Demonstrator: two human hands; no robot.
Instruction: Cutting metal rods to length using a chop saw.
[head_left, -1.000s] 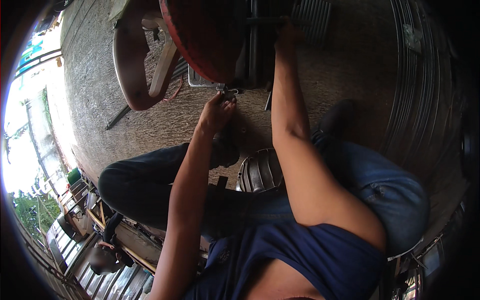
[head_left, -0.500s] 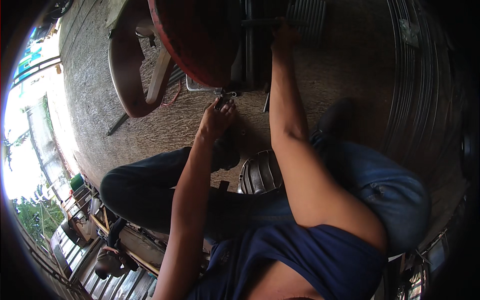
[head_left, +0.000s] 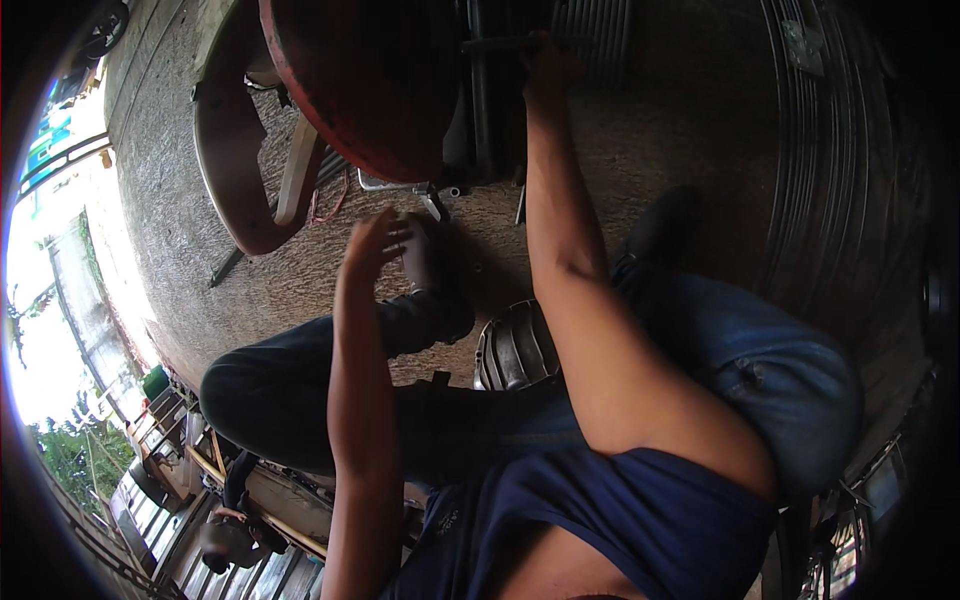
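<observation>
In front of me stands a machine with a big round red guard [head_left: 350, 90]. Below the guard, at its base, a small metal lever [head_left: 432, 203] juts toward me beside a short ringed metal end [head_left: 454, 192]. My left hand [head_left: 378, 243] is just left of that lever and apart from it, empty, its fingers spread and slightly blurred. Farther off, my right hand [head_left: 548, 75] is closed at a dark horizontal bar [head_left: 500, 44] on the machine's right side; shadow hides much of its fingers.
A curved brown frame piece [head_left: 228, 150] lies left of the guard. Thin metal rods [head_left: 820, 150] run along the floor at right, and grey tubes [head_left: 595, 50] lie behind my right hand. A ribbed metal piece [head_left: 512, 345] sits between my legs. Another person [head_left: 235, 538] is at lower left.
My left hand has come away from the lever under the guard, moving left and toward me, and its fingers have opened. The lever now points toward me. My right hand stays at the bar.
</observation>
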